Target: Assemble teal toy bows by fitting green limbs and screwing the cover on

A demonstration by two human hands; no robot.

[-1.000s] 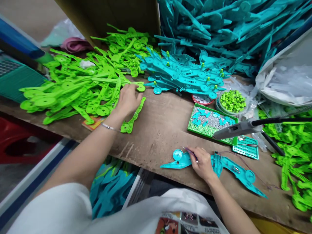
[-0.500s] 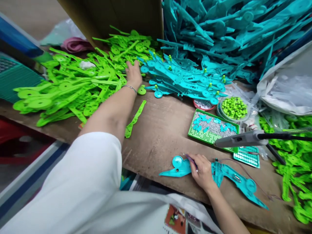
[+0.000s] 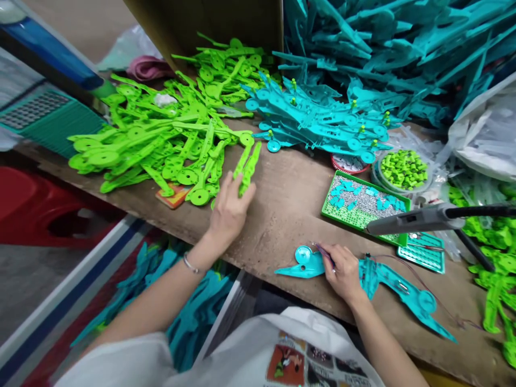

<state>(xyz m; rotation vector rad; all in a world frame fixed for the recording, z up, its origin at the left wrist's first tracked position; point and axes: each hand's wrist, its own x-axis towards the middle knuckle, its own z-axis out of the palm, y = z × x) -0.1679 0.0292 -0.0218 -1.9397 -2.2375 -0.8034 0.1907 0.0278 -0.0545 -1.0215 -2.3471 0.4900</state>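
Right in front of me, one blue piece lies on the near edge of the table, under the right hand. That hand's thumb and fingertips are pinched together on a thin purplish wire.

Two green strips lie side by side at the fingertips of the left hand. Its fingers are slightly apart over the near ends; I can't tell whether they grip.

I count one green tray, one small teal tray, one tub of green bits and one red basket. The green heap and blue stack are too tangled to count.

The shirt print carries lettering, too small to read.
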